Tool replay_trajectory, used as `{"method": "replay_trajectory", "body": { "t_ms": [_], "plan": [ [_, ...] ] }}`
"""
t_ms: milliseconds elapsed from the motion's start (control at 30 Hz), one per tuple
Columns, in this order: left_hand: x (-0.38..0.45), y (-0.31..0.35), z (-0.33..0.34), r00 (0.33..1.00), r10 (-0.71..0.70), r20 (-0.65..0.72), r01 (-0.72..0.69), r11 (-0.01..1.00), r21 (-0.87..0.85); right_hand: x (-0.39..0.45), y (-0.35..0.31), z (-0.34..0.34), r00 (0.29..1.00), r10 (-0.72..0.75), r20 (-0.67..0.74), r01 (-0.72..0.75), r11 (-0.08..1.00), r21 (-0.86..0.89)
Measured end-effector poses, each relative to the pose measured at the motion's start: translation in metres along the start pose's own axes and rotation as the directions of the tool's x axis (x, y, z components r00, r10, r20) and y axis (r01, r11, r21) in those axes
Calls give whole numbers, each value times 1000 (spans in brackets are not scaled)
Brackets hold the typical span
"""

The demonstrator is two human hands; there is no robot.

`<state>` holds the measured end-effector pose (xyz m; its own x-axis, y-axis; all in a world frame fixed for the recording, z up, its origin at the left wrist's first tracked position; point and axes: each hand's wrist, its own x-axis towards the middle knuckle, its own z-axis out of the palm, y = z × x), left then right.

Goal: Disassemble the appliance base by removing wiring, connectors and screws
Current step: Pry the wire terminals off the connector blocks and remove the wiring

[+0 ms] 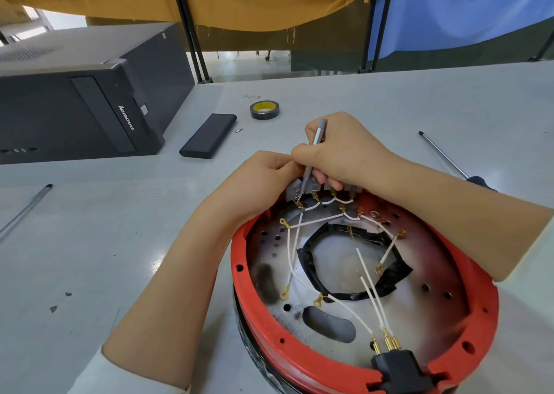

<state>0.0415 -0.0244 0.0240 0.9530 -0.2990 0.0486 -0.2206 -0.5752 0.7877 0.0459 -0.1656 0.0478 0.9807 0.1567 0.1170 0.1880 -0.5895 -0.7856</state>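
Note:
The round red appliance base [467,279] lies open on the grey table, its metal plate showing. White wires [292,255] with brass ring terminals cross the inside, and three run to a black plug socket [395,366] at the near rim. My right hand [338,151] grips a slim grey screwdriver [314,142] with its tip down at a brass terminal on the grey terminal block [295,191] at the far rim. My left hand [263,178] holds the far rim beside the block, fingers curled and touching the right hand.
A black computer tower [78,106] lies at the far left. A black slim case [208,136], a small screwdriver bit [238,130] and a roll of black tape [265,109] sit beyond the base. A long screwdriver [443,157] lies right, a pen [27,208] left.

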Motion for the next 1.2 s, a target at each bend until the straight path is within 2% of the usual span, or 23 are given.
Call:
{"method": "replay_trajectory", "body": {
  "t_ms": [167,367,467,733,1067,1200],
  "plan": [
    [0,-1,0,1000,-2,5,2,1000,-9,-4,2,3,998,-47,-29,47,999,-27],
    [-2,-2,0,996,41,84,-32,994,-101,-17,1,-23,994,-73,-76,81,991,111],
    [-2,-1,0,994,64,91,-55,994,-99,-29,8,-33,995,-92,-50,100,974,204],
    [-5,3,-1,994,66,82,-57,993,-107,-31,23,-24,983,-58,-176,77,992,99],
    [-4,3,1,997,51,57,-48,997,-58,-28,26,-16,982,-98,-161,111,991,77],
    [-3,2,1,996,62,64,-57,994,-89,-27,25,-16,987,-80,-137,92,992,81]
  ]
}}
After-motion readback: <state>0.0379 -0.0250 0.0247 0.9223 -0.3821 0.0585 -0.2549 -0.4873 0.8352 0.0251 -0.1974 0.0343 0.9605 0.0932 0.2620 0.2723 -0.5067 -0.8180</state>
